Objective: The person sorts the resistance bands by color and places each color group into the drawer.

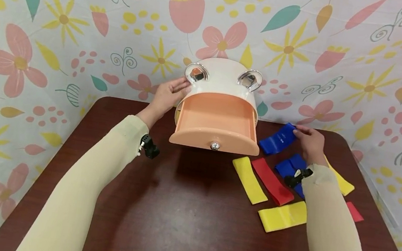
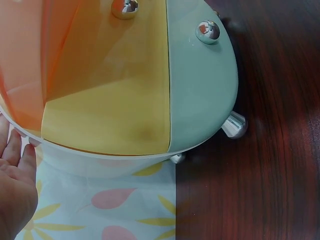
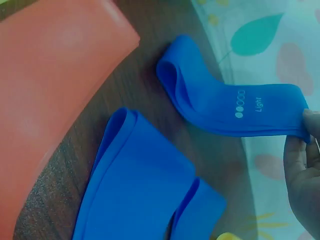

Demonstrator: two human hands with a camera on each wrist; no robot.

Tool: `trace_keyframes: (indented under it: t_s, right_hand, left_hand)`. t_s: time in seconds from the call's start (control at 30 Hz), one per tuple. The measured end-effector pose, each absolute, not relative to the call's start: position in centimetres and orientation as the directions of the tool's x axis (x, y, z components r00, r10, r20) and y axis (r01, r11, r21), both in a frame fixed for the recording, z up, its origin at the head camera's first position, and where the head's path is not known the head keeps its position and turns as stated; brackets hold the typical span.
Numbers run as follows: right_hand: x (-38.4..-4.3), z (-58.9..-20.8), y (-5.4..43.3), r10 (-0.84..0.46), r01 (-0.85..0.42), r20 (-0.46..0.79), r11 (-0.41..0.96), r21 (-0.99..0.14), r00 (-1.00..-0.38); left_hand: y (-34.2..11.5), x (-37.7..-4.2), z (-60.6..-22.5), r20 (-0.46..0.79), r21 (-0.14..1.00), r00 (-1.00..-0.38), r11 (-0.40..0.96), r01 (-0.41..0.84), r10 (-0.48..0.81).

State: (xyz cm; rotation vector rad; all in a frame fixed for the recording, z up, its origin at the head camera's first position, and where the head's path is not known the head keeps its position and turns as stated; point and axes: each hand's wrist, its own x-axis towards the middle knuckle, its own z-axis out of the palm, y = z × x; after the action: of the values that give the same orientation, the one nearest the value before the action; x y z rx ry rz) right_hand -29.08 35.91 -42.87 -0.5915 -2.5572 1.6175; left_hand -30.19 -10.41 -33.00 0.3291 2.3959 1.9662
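Note:
A white drawer cabinet (image 1: 220,77) with shiny round eye-like rings stands at the back of the table. Its orange top drawer (image 1: 216,139) is pulled out; the yellow drawer (image 2: 107,110) and green drawer (image 2: 202,85) below are closed. My left hand (image 1: 168,98) touches the cabinet's left side with fairly straight fingers, near the ring. At the right, my right hand (image 1: 309,144) pinches one end of a blue resistance band (image 3: 235,107) marked "Light". That end is raised and the loop droops toward the table. Another blue resistance band (image 3: 137,175) lies folded close by.
Right of the cabinet lie a red band (image 1: 273,182), a yellow band (image 1: 250,180) and another yellow band (image 1: 282,216). More yellow and red bands show partly behind the right forearm. A flower-printed cloth (image 1: 123,19) hangs behind the dark table (image 1: 174,222).

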Motion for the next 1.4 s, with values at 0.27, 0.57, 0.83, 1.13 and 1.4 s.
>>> trace_keyframes:
  t_s: [0.27, 0.57, 0.83, 1.13, 1.4]
  right_hand:
    - [-29.3, -41.7, 34.5, 0.351, 0.259, -0.15, 0.289, -0.922, -0.924]
    - [-29.8, -40.2, 33.2, 0.327, 0.203, -0.124, 0.218, -0.955, -0.937]
    - [-29.8, -37.8, 31.9, 0.325, 0.102, -0.049, 0.147, -0.984, -0.944]
    - [-29.6, -35.9, 31.1, 0.324, -0.001, 0.019, 0.057, -0.998, -0.946]
    - [-29.5, -33.8, 30.3, 0.31, 0.041, -0.014, 0.083, -0.996, -0.951]
  left_hand:
    - [-10.3, -30.5, -33.1, 0.125, 0.971, -0.976, 0.18, 0.156, 0.176]
    - [-10.3, -30.7, -33.4, 0.134, 0.97, -0.974, 0.179, 0.167, 0.184]
    - [-10.4, -30.8, -33.5, 0.137, 0.968, -0.975, 0.186, 0.17, 0.177]
    - [-10.2, -30.9, -33.5, 0.137, 0.968, -0.974, 0.187, 0.17, 0.178]
    - [-10.3, -30.8, -33.4, 0.128, 0.969, -0.977, 0.189, 0.161, 0.172]
